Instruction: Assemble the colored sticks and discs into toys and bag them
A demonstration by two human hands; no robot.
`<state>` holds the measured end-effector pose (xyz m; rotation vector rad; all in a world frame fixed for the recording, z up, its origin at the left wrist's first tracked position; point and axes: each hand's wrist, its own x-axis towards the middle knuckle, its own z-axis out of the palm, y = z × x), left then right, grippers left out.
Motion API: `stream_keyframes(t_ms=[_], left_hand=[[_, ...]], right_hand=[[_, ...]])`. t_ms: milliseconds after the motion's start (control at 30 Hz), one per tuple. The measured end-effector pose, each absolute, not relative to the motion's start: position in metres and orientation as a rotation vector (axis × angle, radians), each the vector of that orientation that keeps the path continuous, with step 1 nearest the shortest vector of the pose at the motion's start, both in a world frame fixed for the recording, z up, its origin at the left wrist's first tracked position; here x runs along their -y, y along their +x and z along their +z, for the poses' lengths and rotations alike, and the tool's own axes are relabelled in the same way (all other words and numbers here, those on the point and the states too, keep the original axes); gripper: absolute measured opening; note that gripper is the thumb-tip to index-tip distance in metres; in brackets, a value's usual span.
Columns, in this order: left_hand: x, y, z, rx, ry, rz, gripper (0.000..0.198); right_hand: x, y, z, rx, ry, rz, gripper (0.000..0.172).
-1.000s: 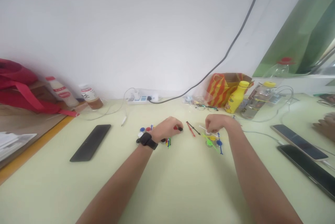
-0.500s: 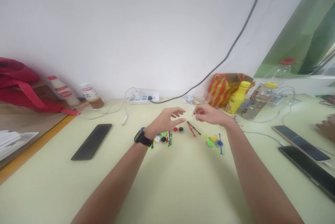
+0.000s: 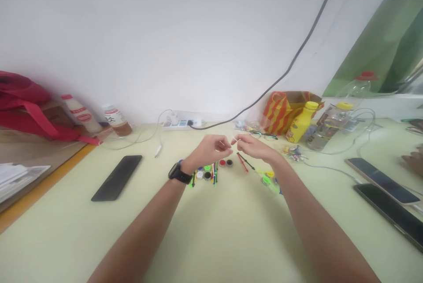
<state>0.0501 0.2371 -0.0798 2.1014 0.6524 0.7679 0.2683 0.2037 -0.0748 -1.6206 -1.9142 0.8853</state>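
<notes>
My left hand (image 3: 213,148), with a black watch (image 3: 180,173) on its wrist, is curled in above the table, thumb and fingers nearly together. What it pinches is too small to make out. Facing it, my right hand (image 3: 254,146) pinches a small thin white piece (image 3: 235,139), its fingertips close to the left ones. Below them lie a red disc (image 3: 222,162), a black disc (image 3: 229,163) and a pair of red and black arrow-tipped sticks (image 3: 243,163). Coloured discs and sticks lie by my left wrist, including a green disc (image 3: 207,168). Another green disc (image 3: 265,180) sits under my right forearm.
A black phone (image 3: 116,178) lies at left; two more phones, one dark (image 3: 390,210), lie at right. Along the wall stand a power strip (image 3: 181,123), a striped bag (image 3: 277,111), a yellow bottle (image 3: 301,122) and eyeglasses (image 3: 264,135). Another person's hand (image 3: 414,157) shows at the right edge.
My right hand has moved left toward my left hand. The left fingers have gone from spread to curled, and the fingertips of both hands are now close together.
</notes>
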Motion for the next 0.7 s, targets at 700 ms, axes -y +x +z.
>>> stream_keyframes(t_ms=[700], left_hand=[[-0.229,0.051,-0.089,-0.684,2.47,0.18,0.012]], right_hand=[[-0.187,0.304,-0.056,2.263,-2.41,1.308,0.021]])
